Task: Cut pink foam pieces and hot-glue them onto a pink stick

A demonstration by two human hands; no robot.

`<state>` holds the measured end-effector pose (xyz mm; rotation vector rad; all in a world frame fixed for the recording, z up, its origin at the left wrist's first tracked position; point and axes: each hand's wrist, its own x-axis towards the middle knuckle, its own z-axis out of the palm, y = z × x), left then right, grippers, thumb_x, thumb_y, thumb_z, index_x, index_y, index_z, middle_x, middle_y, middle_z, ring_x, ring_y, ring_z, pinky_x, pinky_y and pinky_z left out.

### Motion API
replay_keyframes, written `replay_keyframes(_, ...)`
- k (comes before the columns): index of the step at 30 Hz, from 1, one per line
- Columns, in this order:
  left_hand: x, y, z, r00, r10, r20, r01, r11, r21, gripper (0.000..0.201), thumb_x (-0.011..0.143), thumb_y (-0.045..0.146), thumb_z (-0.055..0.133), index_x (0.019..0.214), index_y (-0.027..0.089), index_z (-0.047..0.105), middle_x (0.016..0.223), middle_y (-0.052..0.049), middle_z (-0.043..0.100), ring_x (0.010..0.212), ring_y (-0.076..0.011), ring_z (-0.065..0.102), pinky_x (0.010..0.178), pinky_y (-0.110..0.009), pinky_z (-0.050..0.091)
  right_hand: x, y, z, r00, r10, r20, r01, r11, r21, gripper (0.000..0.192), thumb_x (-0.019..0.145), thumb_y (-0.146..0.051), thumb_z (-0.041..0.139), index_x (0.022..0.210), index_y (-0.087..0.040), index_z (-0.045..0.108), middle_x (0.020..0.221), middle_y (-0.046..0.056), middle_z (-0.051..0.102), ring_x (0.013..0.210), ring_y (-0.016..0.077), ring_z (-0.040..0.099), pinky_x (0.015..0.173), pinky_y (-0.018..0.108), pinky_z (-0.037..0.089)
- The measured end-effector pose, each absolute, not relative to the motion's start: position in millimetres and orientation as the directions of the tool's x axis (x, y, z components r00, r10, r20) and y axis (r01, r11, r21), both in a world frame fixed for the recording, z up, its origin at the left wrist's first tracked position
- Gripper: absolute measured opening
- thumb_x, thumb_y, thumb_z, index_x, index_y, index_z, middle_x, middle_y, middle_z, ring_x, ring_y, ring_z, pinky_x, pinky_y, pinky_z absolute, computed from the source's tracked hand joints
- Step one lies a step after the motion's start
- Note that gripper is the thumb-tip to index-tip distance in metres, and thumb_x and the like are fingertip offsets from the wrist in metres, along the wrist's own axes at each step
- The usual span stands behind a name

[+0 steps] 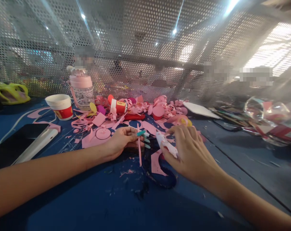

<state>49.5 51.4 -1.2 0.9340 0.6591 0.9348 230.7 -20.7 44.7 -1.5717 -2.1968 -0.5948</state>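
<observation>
My left hand [122, 141], with long teal nails, pinches a thin pink strip [139, 150] that stands nearly upright between thumb and fingers. To its right, my right hand [192, 147] is closed around a small white tool [168, 146] with a narrow tip pointing toward the left hand. Its exact kind is unclear. The tip and the strip are apart. Below both hands lie a pink paper cutout [157, 163] with a curved edge and a dark curved band [164, 185] on the blue table [92, 199].
Pink paper scraps [135, 107], a tipped red-and-white paper cup [118, 106] and a red tool [134, 117] crowd the back. Left are stacked paper cups [60, 106], a bottle [81, 88] and a phone [22, 138]. Clear plastic packaging [270, 118] lies right, before a perforated metal screen [135, 41].
</observation>
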Motion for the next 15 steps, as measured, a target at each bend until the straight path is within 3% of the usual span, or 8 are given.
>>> replay_keyframes(3,49.6,52.0,-1.9,0.443,0.892,-0.091,-0.378,0.278,0.883,0.014,0.068,0.004,0.062,0.072,0.01,0.051,0.06,-0.002,0.064,0.05,-0.0137,0.064,0.053,-0.024,0.054,235.8,-22.7,37.4,-0.23,0.899,0.373,0.973,0.203,0.112,0.038,0.071,-0.042,0.046,0.096,-0.013,0.048,0.094,0.014,0.054,0.09,0.0282,0.048,0.072,0.039,0.04)
replay_keyframes(7,50.3,51.2,0.1,0.43,0.895,-0.115,-0.376,0.293,0.879,0.011,0.071,0.002,0.057,0.072,0.011,0.05,0.06,-0.002,0.065,0.048,-0.0136,0.064,0.051,-0.025,0.054,241.8,-25.3,28.6,-0.177,0.948,0.264,0.984,0.173,0.039,0.062,0.068,-0.061,0.045,0.107,-0.012,0.043,0.1,0.015,0.053,0.093,0.0299,0.05,0.072,0.04,0.043)
replay_keyframes(10,50.7,50.9,1.1,0.428,0.896,-0.121,-0.382,0.301,0.874,0.011,0.072,0.0,0.054,0.072,0.01,0.05,0.06,-0.002,0.065,0.049,-0.0134,0.064,0.051,-0.024,0.054,242.9,-24.3,24.3,-0.132,0.945,0.301,0.991,0.134,0.012,0.072,0.064,-0.068,0.045,0.106,-0.01,0.043,0.097,0.017,0.053,0.094,0.0315,0.05,0.073,0.041,0.043)
replay_keyframes(15,49.9,51.1,-0.4,0.436,0.895,-0.095,-0.391,0.284,0.875,0.011,0.07,0.003,0.059,0.071,0.01,0.051,0.06,-0.002,0.065,0.049,-0.0128,0.064,0.052,-0.024,0.054,233.7,-27.3,22.3,-0.169,0.86,0.482,0.985,0.168,0.046,0.063,0.067,-0.063,0.046,0.105,-0.013,0.043,0.096,0.015,0.05,0.092,0.0303,0.047,0.073,0.043,0.041)
